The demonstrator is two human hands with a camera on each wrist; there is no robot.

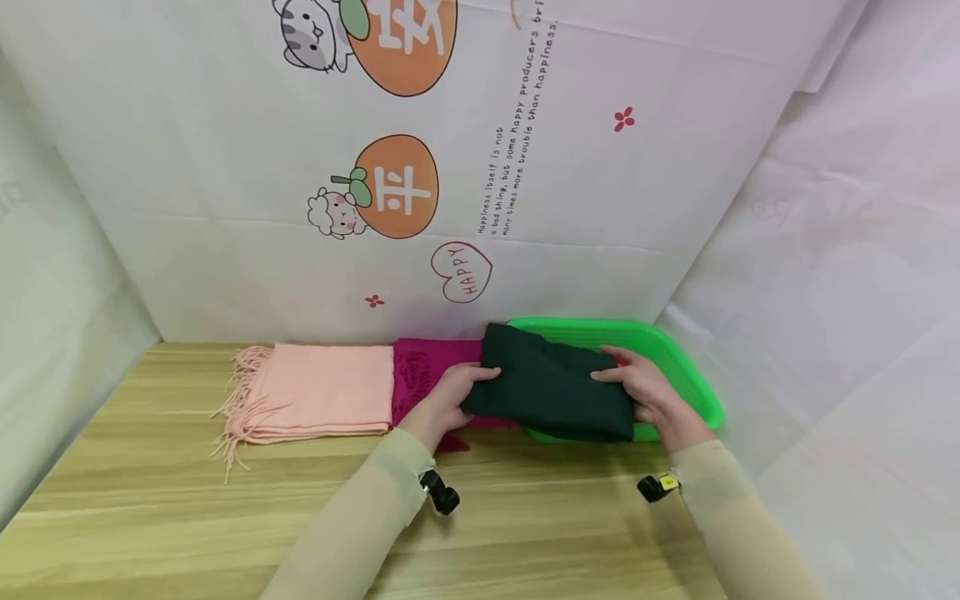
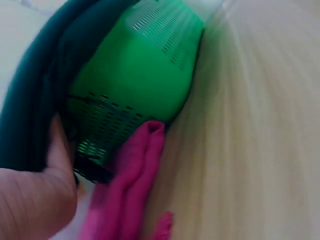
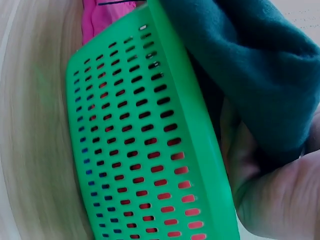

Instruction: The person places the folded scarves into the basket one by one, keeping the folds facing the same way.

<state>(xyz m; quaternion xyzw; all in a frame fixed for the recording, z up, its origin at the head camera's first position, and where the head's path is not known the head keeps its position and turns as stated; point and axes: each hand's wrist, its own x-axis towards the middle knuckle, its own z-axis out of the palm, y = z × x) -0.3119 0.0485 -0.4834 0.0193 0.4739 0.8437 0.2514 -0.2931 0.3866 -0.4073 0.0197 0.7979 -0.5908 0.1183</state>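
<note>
Head view, wooden table (image 1: 187, 500), printed white backdrop (image 1: 225, 167), both hands (image 1: 442, 400) (image 1: 648, 392) gripping dark green cloth (image 1: 551, 387) over green basket (image 1: 675, 358)

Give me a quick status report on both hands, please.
Left hand and right hand grip the dark green scarf over the green basket. Magenta scarf lies alongside.

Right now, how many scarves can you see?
3. A pink scarf lies at the left, a magenta scarf beside it, and a green scarf in both hands over the basket, which may hide more.
</note>
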